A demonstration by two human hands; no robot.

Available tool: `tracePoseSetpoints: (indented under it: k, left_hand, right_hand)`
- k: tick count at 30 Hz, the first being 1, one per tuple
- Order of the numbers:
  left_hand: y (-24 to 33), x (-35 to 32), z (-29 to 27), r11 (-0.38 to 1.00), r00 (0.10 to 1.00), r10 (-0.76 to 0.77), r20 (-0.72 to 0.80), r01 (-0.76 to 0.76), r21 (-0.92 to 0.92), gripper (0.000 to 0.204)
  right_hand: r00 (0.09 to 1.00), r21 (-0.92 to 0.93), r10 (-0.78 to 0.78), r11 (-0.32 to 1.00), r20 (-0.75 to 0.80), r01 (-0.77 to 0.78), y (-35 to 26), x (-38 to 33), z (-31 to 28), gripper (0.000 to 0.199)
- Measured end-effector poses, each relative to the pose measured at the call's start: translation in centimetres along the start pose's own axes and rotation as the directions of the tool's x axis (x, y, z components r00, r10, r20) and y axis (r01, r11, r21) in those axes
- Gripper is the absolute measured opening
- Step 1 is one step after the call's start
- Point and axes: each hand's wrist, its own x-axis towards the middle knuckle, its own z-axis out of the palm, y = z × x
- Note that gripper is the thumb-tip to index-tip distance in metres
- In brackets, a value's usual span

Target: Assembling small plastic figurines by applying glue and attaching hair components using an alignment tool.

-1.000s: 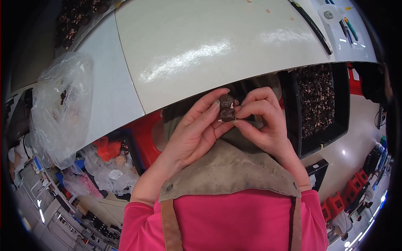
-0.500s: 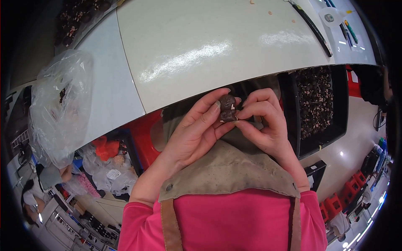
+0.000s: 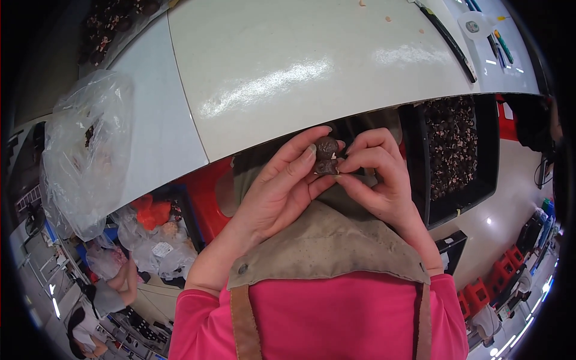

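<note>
A small dark-brown figure (image 3: 327, 147), with a rounded top, a narrower lower part and a pale spot between, is held up just off the table's near edge. My left hand (image 3: 277, 191) is closed round it, thumb in front and fingers behind. At the figure's lower right end my right hand (image 3: 381, 174) pinches with thumb and forefinger. Whether a tiny piece sits between those fingertips is hidden. Both hands are above the lap of my olive-brown apron (image 3: 330, 240).
A black tray (image 3: 427, 210) full of dark-brown and pale pieces stands at right. Crumpled clear plastic bags (image 3: 90, 150) are at left, with a red stool (image 3: 210, 201) nearby. On the white table (image 3: 258, 54) lie a black-handled tool (image 3: 447, 39) and small pale scraps.
The brown figure has tilted slightly in my fingers, while both hands stay almost where they were. At the lower left, people in the background have moved.
</note>
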Motion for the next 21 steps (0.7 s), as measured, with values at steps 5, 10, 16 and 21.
tracePoseSetpoints:
  k: [5, 10, 16, 21]
  left_hand:
    - [-0.1, 0.0, -0.2, 1.0, 1.0, 0.002, 0.001, -0.002, -0.001, 0.034]
    - [-0.1, -0.1, -0.4, 1.0, 1.0, 0.006, -0.023, -0.006, -0.004, 0.038]
    - [0.0, 0.1, -0.5, 1.0, 0.999, -0.022, 0.027, 0.023, -0.018, 0.034]
    - [-0.2, 0.3, 0.0, 1.0, 0.999, -0.024, 0.043, 0.024, 0.019, 0.036]
  right_hand:
    - [1.0, 0.011, 0.001, 1.0, -0.014, -0.001, 0.1, -0.1, 0.3, 0.026]
    - [1.0, 0.014, 0.009, 1.0, -0.014, -0.009, 0.1, -0.1, 0.5, 0.026]
    - [0.998, 0.013, -0.037, 0.999, -0.06, 0.037, 0.4, 0.1, 0.3, 0.039]
    - [0.999, -0.041, -0.035, 0.999, -0.006, 0.035, 0.0, 1.2, 0.4, 0.055]
